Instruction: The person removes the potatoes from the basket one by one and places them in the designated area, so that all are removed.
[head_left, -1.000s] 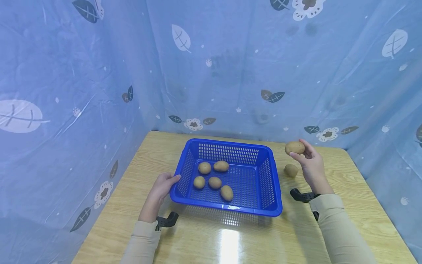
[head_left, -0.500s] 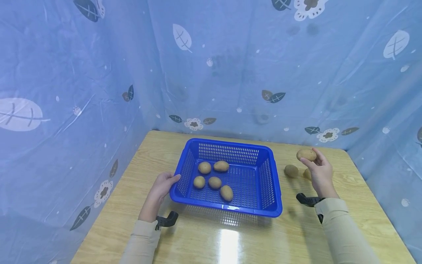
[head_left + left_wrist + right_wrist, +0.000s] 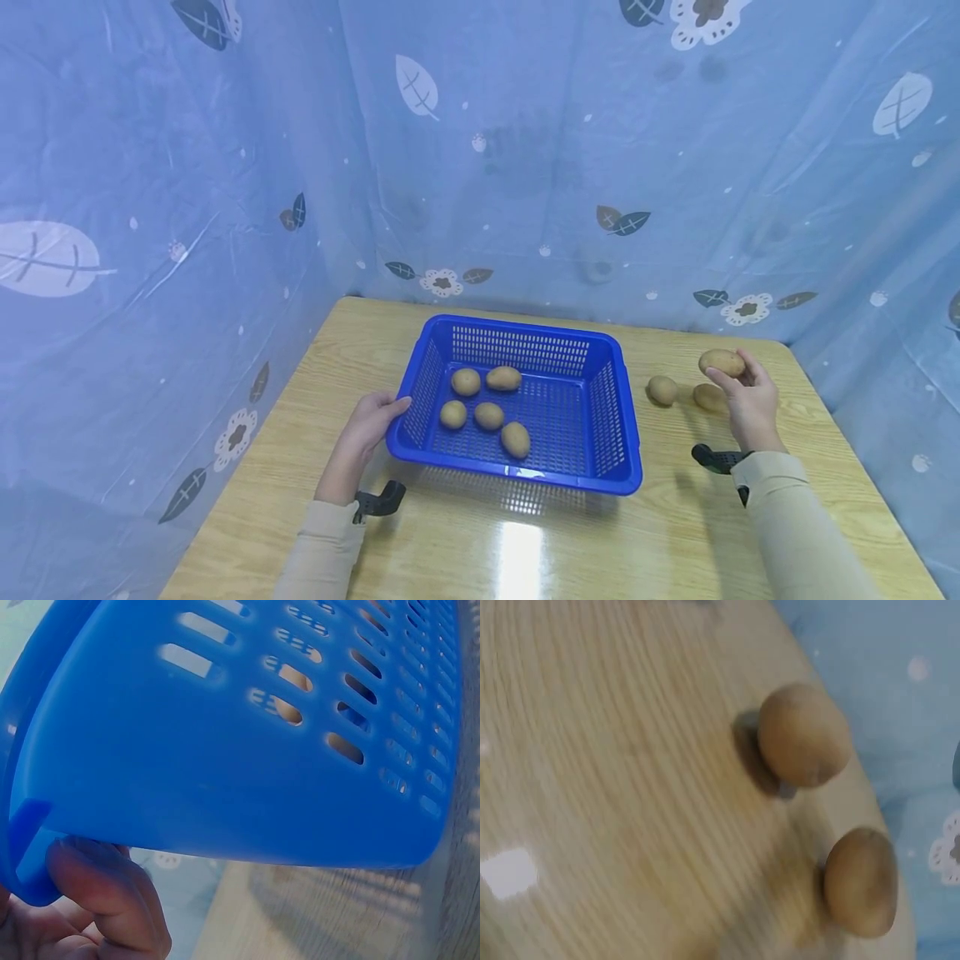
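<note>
A blue plastic basket (image 3: 465, 463) with slotted walls stands on the table, several potatoes (image 3: 489, 416) lying towards its left side. My left hand (image 3: 369, 423) grips the basket's left rim, thumb on top. In the left wrist view its fingers (image 3: 105, 889) curl beneath the rim. Off to the right, my right hand (image 3: 756, 407) pinches an oval potato (image 3: 722, 362) between thumb and fingers, raised over the table. Two more potatoes lie below it, a round one (image 3: 662, 390) and a longer one (image 3: 709, 398). Two potatoes (image 3: 804, 735) show in the right wrist view, but the hand does not.
The light wooden table (image 3: 442, 550) ends at a blue patterned curtain (image 3: 525, 167) at the back and sides. Each wrist carries a black camera mount (image 3: 381, 500). Light glares off the table's front.
My right hand has moved right and somewhat down with the potato, bringing the longer potato on the table into view. The left hand and the basket have stayed put.
</note>
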Available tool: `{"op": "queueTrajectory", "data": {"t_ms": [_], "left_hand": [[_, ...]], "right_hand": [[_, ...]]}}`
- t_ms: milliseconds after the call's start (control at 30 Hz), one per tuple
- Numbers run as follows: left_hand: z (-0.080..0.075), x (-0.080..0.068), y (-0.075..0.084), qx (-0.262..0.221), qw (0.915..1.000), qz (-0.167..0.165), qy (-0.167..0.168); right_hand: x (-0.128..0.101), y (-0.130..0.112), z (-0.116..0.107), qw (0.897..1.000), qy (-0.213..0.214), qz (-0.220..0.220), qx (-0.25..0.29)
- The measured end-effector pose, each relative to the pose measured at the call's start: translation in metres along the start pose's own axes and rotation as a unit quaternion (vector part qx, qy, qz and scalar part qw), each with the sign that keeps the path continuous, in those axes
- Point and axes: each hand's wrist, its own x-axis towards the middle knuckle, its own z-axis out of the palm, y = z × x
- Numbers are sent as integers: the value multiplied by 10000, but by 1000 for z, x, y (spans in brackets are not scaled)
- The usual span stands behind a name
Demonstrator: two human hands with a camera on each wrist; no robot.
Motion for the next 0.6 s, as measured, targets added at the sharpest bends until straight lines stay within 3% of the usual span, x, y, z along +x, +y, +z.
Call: {"op": "queueTrajectory", "data": {"t_ms": [333, 600], "left_hand": [[1, -2, 1, 22, 10000, -32, 43], [1, -2, 1, 27, 10000, -28, 53]], "right_hand": [[5, 14, -16, 9939, 1018, 419, 80], [7, 22, -31, 9882, 1403, 580, 224]]}}
